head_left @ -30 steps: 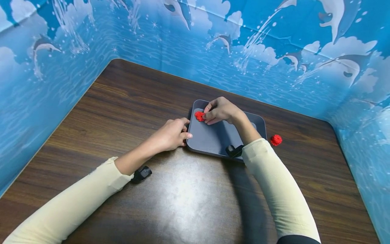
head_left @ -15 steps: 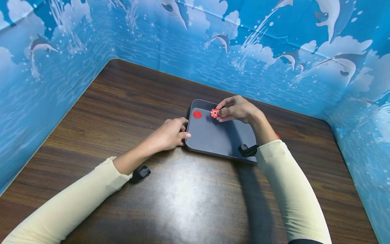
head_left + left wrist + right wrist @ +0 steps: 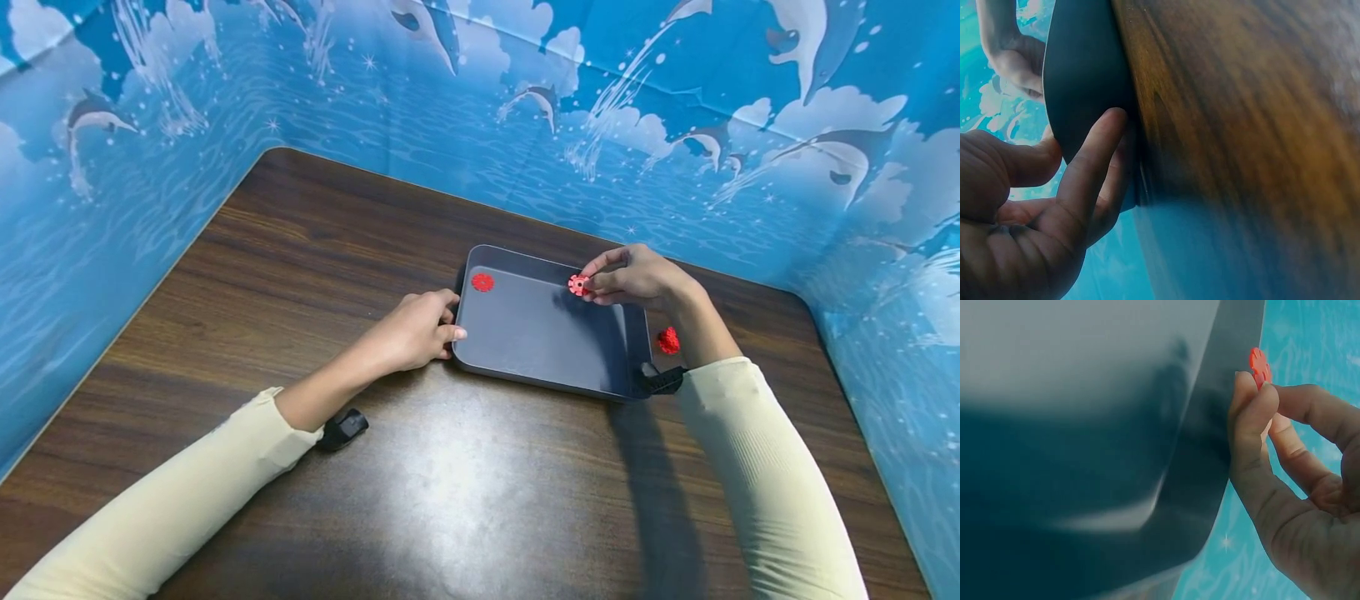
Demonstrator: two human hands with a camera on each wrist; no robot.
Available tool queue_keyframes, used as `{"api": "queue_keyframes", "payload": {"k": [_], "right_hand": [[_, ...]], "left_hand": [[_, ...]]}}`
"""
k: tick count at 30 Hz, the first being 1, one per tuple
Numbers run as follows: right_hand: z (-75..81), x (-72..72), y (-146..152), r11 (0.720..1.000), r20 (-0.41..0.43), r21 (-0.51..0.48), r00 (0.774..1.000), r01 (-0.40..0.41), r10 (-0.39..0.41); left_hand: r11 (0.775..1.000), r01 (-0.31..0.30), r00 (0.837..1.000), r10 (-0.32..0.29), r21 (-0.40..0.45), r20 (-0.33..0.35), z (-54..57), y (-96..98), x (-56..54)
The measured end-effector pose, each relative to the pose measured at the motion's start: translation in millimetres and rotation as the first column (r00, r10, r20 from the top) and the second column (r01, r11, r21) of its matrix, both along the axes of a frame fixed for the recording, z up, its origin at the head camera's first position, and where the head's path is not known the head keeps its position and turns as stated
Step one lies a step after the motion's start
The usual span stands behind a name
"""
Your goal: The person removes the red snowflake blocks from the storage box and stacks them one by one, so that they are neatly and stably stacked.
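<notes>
In the head view my right hand [image 3: 637,275] pinches a red notched plastic disc [image 3: 578,285] by its edge, over the far right part of a dark grey tray [image 3: 540,333]. The right wrist view has that disc [image 3: 1260,365] nearly edge-on at the fingertips, beside the tray's wall [image 3: 1200,437]. A second red disc [image 3: 483,282] lies flat in the tray's far left corner. At the tray's left side my left hand [image 3: 420,329] grips the wall. The left wrist view puts its fingers [image 3: 1094,150] along the outer wall, with the thumb at the rim.
A small cluster of red pieces [image 3: 669,340] sits on the brown wood-grain table [image 3: 337,250], just right of the tray. A blue dolphin-print cloth [image 3: 465,150] stands behind the table and along its sides. Black wrist cameras [image 3: 345,429] hang below both cuffs.
My right hand has left the flat disc in the far left corner and moved right across the tray with another disc. The left hand stays at the tray's side.
</notes>
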State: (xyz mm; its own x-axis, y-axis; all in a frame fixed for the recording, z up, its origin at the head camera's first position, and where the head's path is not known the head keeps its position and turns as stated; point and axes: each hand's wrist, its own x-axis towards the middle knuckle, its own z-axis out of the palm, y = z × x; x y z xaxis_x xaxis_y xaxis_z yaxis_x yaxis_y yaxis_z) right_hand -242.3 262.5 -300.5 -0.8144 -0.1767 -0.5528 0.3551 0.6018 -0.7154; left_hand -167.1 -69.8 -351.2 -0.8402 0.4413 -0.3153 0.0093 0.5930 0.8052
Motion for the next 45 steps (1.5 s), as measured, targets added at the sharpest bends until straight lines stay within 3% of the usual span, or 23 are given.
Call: {"api": "queue_keyframes", "payload": {"k": [6,11,15,21,29,37,45], "right_hand": [[4.8,2.2,24,0.995,-0.028,0.096,0.999,-0.037,0.040],[7.8,6.3,49,0.974,-0.055,0.217,0.996,-0.061,0.074],[5.1,11.6,75,0.960,-0.029,0.279,0.999,-0.030,0.039],[-3.2,23.8,107,0.972,0.012,0.229,0.998,0.054,-0.058],[-15.7,38.6,133,0.976,0.024,0.181,0.991,0.122,-0.128],[-23.2,48.0,148,0.984,0.052,0.108,0.987,0.144,-0.151],[-26.3,53.7,151,0.979,0.052,0.109,0.983,0.170,-0.177]], "left_hand": [[1.000,-0.007,1.000,0.007,0.009,0.014,-0.2,-2.8,0.3],[1.000,-0.006,1.000,0.006,0.011,0.015,-0.2,-2.4,0.3],[1.000,0.003,1.000,-0.003,-0.003,0.010,0.3,-0.7,0.0],[1.000,0.010,1.000,-0.010,-0.010,0.010,0.2,0.6,0.5],[1.000,-0.004,1.000,0.004,0.011,0.023,-0.2,0.5,0.3],[1.000,-0.012,1.000,0.012,-0.008,0.015,0.9,1.1,-0.3],[1.000,-0.007,1.000,0.007,-0.016,0.014,0.3,2.2,-0.9]]}}
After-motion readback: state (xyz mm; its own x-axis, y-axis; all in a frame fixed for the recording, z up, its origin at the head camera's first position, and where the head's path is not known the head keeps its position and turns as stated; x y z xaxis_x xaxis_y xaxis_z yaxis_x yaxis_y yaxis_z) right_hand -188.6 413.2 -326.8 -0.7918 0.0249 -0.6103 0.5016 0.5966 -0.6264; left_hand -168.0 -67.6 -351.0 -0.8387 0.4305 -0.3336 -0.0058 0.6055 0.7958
